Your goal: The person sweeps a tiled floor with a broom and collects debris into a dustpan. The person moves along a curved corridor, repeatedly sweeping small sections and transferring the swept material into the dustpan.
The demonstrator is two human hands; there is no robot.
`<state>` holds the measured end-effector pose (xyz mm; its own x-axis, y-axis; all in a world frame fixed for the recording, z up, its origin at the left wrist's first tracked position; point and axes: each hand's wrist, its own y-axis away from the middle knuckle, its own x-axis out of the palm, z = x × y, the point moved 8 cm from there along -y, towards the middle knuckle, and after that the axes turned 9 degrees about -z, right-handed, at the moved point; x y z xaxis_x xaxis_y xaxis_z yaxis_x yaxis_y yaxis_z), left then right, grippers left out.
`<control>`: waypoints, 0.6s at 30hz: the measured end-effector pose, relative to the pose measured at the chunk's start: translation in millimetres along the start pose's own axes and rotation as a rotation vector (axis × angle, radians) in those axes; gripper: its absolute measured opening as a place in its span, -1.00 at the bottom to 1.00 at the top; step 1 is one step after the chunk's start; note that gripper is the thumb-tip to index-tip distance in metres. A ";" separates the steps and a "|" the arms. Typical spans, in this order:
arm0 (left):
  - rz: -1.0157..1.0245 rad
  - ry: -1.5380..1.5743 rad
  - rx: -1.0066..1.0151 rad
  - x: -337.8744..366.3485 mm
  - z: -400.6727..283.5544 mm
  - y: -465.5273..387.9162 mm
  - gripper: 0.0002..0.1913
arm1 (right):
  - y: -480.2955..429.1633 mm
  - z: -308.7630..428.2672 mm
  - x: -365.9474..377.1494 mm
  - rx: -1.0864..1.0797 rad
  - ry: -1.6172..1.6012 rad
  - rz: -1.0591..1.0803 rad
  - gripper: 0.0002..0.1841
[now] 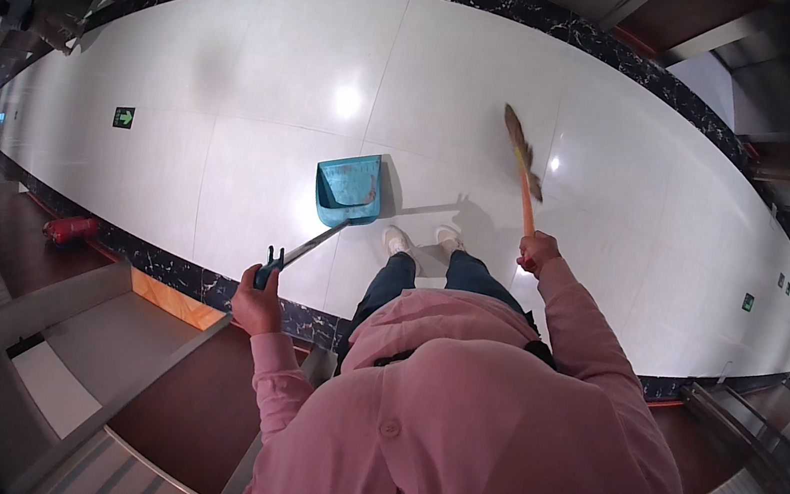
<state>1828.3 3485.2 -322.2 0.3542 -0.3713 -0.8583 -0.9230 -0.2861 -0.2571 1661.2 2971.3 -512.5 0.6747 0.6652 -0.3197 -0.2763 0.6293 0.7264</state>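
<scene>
My left hand grips the dark green handle end of a long-handled dustpan. Its teal pan is over the pale tiled floor, left of my shoes, with its metal pole slanting down to my hand. In my right hand is the orange handle of a broom. The brown bristle head points away from me, on the right, well apart from the dustpan. Whether the bristles touch the floor I cannot tell.
Glossy white tiles run between dark marbled borders. A red fire extinguisher is by the near wall at left. Green arrow signs mark the floor. My light shoes stand between the dustpan and broom. At the far upper left is a person's blurred leg.
</scene>
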 end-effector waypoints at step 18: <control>0.012 0.058 0.161 -66.1 -54.5 -33.5 -0.68 | 137.1 59.8 57.3 0.022 -0.285 0.447 -0.88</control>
<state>1844.0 3471.2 -232.7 0.3469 -0.4257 -0.8357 -0.9377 -0.1380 -0.3190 1703.0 3071.6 -394.8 0.6542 0.7294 0.1999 -0.5672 0.2983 0.7676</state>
